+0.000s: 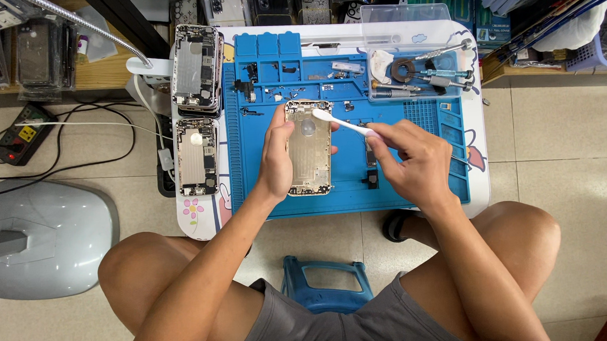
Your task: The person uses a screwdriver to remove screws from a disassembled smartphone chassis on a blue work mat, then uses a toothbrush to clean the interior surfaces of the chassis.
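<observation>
A gold phone housing [310,152], opened and emptied, lies on the blue repair mat [403,185]. My left hand [276,154] grips its left edge and holds it steady. My right hand [412,160] holds a white toothbrush [343,122] by the handle, its head resting near the top right corner of the housing. Small loose phone parts [370,166] sit on the mat beside my right hand.
Two more stripped phone housings [195,61] [197,156] lie on the small white table's left side. A clear tray [416,65] with screwdrivers and a tape roll sits at the back right. A power strip [24,135] and a grey fan base [41,236] rest on the tiled floor.
</observation>
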